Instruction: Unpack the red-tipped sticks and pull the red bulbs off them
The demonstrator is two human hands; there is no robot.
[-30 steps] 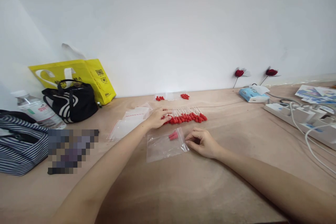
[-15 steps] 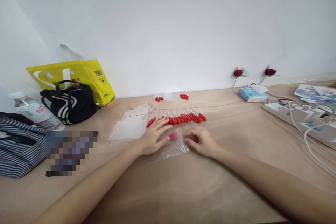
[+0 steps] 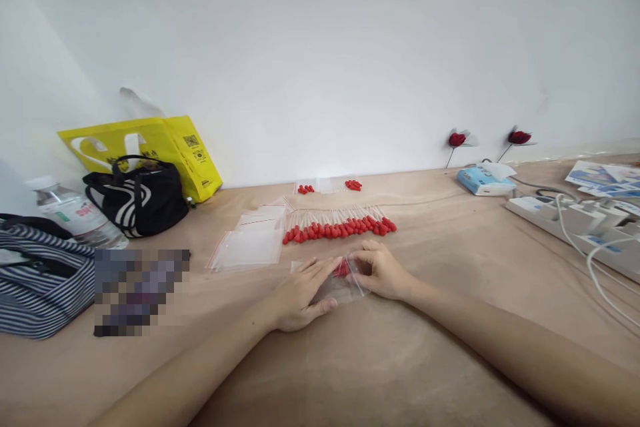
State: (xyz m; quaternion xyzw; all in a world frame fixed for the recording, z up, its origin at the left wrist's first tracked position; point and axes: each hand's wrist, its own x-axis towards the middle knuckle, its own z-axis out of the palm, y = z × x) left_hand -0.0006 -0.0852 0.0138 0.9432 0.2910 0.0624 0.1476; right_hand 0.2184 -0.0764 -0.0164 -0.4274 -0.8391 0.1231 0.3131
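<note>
A clear zip bag (image 3: 341,292) lies on the table in front of me, with red tips of sticks (image 3: 342,268) showing inside it. My left hand (image 3: 306,292) rests flat on the bag, fingers stretched out and thumb apart, covering its left part. At the bag's right edge, by the zip strip, my right hand (image 3: 379,271) pinches the plastic between thumb and fingers. Just beyond both hands runs a row of white sticks with red tips (image 3: 343,228), tips toward me. Left of the row, flat clear zip bags (image 3: 250,247) with red strips overlap in a pile.
Against the wall lie filled bags (image 3: 327,185) with red tips. On the left are a yellow bag (image 3: 197,160), a black pouch (image 3: 143,203), a bottle (image 3: 75,210) and a striped bag (image 3: 40,287). A tissue pack (image 3: 484,181) and a power strip (image 3: 600,233) with cables stand right.
My left hand has moved off the row of sticks, nearer to me and flat onto the bag. My right hand has closed on the bag's right edge.
</note>
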